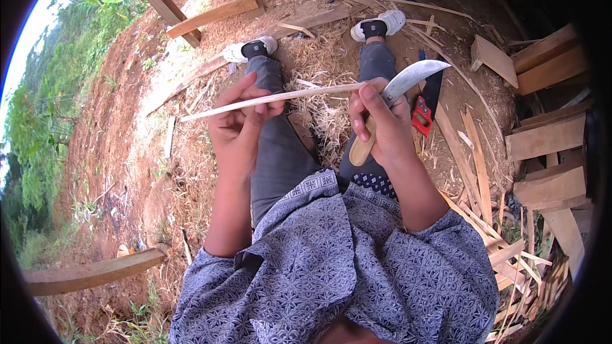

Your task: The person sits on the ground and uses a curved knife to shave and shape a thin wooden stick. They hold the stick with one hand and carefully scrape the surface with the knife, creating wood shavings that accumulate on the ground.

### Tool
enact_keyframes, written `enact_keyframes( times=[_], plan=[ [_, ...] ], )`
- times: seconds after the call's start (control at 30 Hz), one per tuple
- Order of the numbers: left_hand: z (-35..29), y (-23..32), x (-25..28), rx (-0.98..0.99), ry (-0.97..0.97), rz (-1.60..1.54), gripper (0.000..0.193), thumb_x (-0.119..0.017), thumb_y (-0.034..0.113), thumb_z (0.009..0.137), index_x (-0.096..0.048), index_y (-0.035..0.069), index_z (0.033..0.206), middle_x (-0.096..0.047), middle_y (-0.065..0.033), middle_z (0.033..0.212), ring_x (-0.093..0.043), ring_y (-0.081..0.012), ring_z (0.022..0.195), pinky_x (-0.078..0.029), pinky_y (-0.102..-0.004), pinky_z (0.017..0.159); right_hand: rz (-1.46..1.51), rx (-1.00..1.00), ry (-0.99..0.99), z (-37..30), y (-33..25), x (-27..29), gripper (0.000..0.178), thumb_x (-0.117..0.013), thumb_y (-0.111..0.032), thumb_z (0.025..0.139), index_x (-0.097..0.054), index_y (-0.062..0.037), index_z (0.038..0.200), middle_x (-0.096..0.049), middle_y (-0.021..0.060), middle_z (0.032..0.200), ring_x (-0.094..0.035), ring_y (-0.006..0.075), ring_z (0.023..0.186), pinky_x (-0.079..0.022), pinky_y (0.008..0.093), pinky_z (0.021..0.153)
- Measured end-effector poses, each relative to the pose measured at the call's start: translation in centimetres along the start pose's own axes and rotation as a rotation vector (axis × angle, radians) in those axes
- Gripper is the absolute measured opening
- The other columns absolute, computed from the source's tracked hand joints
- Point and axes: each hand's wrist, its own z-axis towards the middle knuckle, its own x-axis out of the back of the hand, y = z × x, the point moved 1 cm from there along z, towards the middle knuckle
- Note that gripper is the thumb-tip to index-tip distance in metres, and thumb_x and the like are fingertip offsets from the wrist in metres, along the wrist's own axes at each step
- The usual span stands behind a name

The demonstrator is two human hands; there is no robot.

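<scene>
A thin, pale wooden stick (299, 93) stretches between my two hands, its tapered end pointing left. My left hand (239, 118) pinches it near that end between thumb and fingers. With my right hand (382, 114) I hold a knife (413, 78) by its wooden handle, the curved blade pointing up and to the right. The stick's other end is pinched between that hand's thumb and forefinger, close to the blade's base. Blade and stick do not touch along the stick's length. Curled shavings (328, 105) lie on the ground between my legs, below both hands.
A red-handled saw (422, 116) lies right of my right leg. Stacked wood blocks (548, 134) line the right side, above a heap of split wood strips (516, 261). A timber frame (210, 16) stands at the far left, and a beam (95, 271) juts in at lower left.
</scene>
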Motion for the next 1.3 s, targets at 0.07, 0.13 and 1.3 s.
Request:
enact_keyframes(
  times=[0.07,0.13,1.3],
  plan=[
    [-0.2,0.4,0.1,-0.012,0.001,0.019,0.039,-0.064,0.002,0.1,-0.057,-0.005,0.138,-0.069,-0.0158,0.105,-0.071,-0.0277,0.096,-0.062,-0.0407,0.086,0.01,-0.004,0.044,0.1,-0.2,-0.2,0.024,-0.066,-0.027,0.103,-0.062,-0.0068,0.092,-0.059,0.0027,0.069,-0.053,0.008,0.053,-0.039,0.0227,0.045],
    [-0.4,0.7,0.2,-0.022,0.0,0.008,0.035,-0.064,0.003,0.101,-0.059,-0.005,0.134,-0.07,-0.0163,0.104,-0.072,-0.0284,0.095,-0.062,-0.0417,0.086,-0.001,-0.001,0.083,0.1,-0.4,-0.4,0.023,-0.066,-0.027,0.103,-0.062,-0.0065,0.093,-0.059,0.0027,0.068,-0.053,0.008,0.053,-0.039,0.0226,0.045],
    [-0.6,2.3,-0.9,-0.108,-0.036,0.05,0.018,-0.07,0.01,0.098,-0.065,-0.005,0.107,-0.069,-0.0171,0.096,-0.074,-0.0273,0.084,-0.062,-0.0401,0.077,0.092,0.1,0.067,0.6,-1.7,-1.6,0.018,-0.071,-0.022,0.099,-0.063,-0.007,0.095,-0.059,0.0015,0.074,-0.056,0.0079,0.055,-0.039,0.021,0.044]
  ],
)
